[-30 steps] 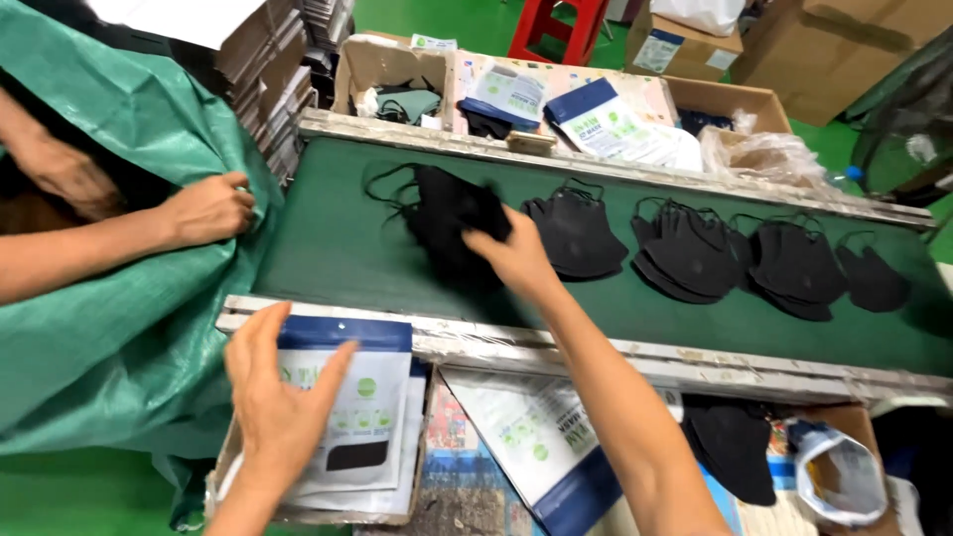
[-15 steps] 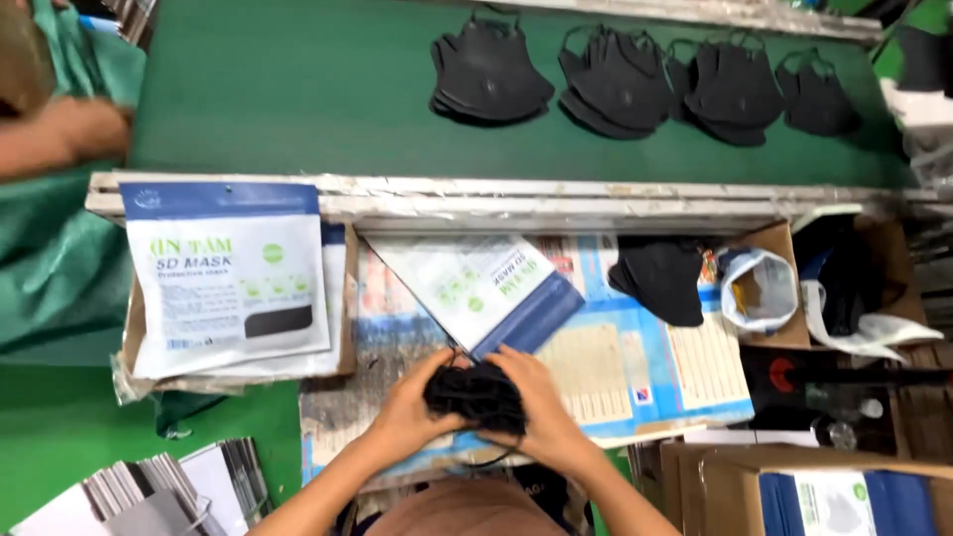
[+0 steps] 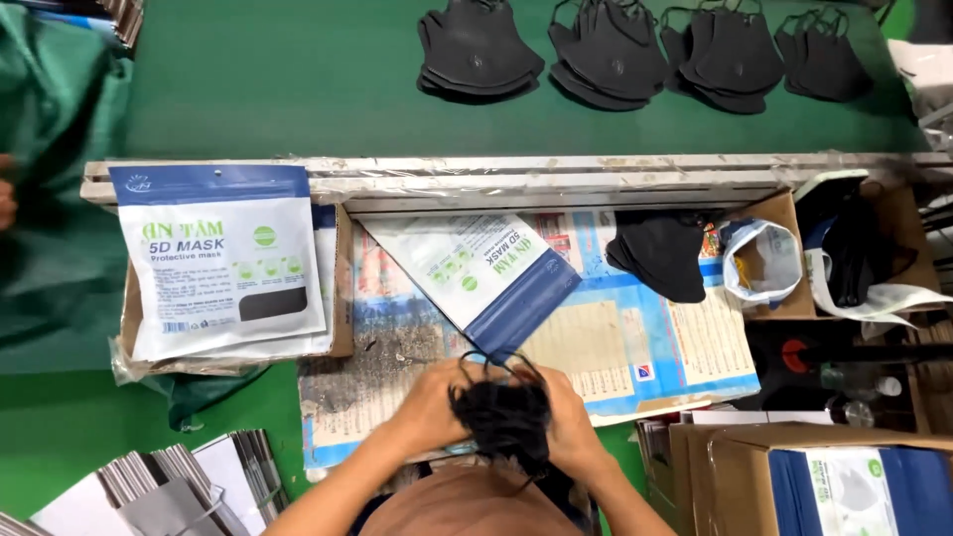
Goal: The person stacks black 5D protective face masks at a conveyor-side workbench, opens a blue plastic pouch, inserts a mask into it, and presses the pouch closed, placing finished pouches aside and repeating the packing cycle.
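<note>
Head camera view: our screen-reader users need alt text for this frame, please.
Both hands, left hand and right hand, press a bundle of black masks together above a paper-covered worktable. A white-and-blue pouch lies just beyond; more black mask stacks sit on the green belt.

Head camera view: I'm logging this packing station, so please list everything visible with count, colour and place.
Mask piles: four, black, in a row on the green belt at top.
Pouch stack: one, white and blue, in a shallow cardboard tray at left.
Loose pouch: one, white and blue, lying tilted on the printed sheet.
Folded masks: one small pile, black, right of the loose pouch.
Open bag: one, white, further right.
Cardboard box: one, brown, bottom right, holding pouches.
Mask bundle: one, black, held between both hands.
Left hand; right hand: bottom centre, gripping the bundle.
</note>
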